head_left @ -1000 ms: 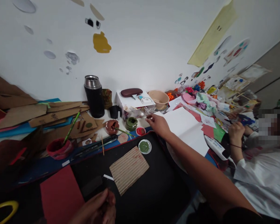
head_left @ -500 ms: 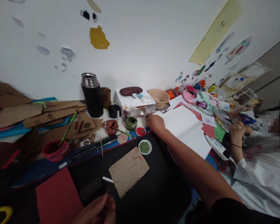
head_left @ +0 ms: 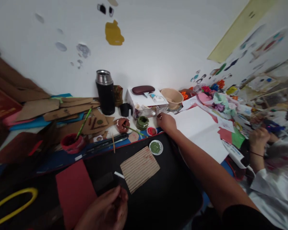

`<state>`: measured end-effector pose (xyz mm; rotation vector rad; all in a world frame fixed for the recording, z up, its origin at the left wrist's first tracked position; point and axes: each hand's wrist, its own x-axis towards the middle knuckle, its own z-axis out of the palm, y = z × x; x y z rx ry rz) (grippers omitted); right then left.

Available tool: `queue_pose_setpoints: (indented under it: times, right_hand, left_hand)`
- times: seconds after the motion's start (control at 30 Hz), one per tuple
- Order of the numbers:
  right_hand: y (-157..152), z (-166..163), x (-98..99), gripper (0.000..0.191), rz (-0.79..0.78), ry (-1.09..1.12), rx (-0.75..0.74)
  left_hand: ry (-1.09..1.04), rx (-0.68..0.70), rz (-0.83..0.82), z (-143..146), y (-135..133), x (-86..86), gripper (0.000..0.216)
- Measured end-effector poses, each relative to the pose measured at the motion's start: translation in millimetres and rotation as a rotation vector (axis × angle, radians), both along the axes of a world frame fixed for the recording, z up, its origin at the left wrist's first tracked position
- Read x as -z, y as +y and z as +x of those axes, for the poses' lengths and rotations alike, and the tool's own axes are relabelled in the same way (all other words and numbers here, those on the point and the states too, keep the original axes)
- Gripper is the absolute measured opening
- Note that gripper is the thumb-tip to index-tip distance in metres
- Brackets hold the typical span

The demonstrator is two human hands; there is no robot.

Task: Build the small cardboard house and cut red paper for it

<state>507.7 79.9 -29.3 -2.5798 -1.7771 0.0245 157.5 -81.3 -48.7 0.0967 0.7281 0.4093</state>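
My right hand (head_left: pixel 167 123) reaches across to the back of the table, its fingers curled down beside the clear plastic box (head_left: pixel 145 112) and the small cup of red paint (head_left: pixel 151 130). Whatever those fingers hold is hidden. Low in the view, my left hand (head_left: pixel 108 209) is half closed, thumb against fingers, over the black mat (head_left: pixel 168 185); I cannot make out anything in it. Near it lie a ridged piece of corrugated cardboard (head_left: pixel 140 169), a red sheet (head_left: pixel 74 191) and a small white strip (head_left: pixel 119 174). A dish of green paint (head_left: pixel 155 147) touches the cardboard's far corner.
Paint jars, brown (head_left: pixel 123 125) and green (head_left: pixel 142 123), stand behind the mat with a brush. A red pot (head_left: pixel 72 143) holds another brush. Left are a black flask (head_left: pixel 105 95), cardboard scraps (head_left: pixel 62 111) and a yellow loop (head_left: pixel 30 191). White paper (head_left: pixel 196 131) and a co-worker's hand (head_left: pixel 259 140) are right.
My view has turned left, so everything sits further right in the picture. More of the yellow loop shows. Both hands keep nearly the same places over the table.
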Motion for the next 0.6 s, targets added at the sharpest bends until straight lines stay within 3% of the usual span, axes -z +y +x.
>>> queue_pose_setpoints:
  times: [0.1,0.2,0.3,0.43,0.6]
  right_hand:
    - [-13,-2,-9.5,0.027,0.146,0.110,-0.026]
    - [-35,-9,-26.3,0.027,0.322,0.287,-0.073]
    - [-65,-28,-46.9,0.030,0.380,0.533,-0.177]
    - [-109,-72,-65.8,0.031,0.248,0.812,-0.324]
    - [-146,-132,-68.7,0.020,0.093,0.819,-0.655]
  left_hand:
    - [0.017,-0.203,-0.153,4,5,-19.7,0.010]
    - [-0.075,-0.231,-0.107,7,12,-34.5,0.034]
    - [-0.129,-0.279,-0.072,7,15,-41.0,0.050]
    - [-0.143,-0.325,-0.057,8,12,-44.3,0.058]
    - [-0.148,-0.380,-0.039,7,4,-42.3,0.055]
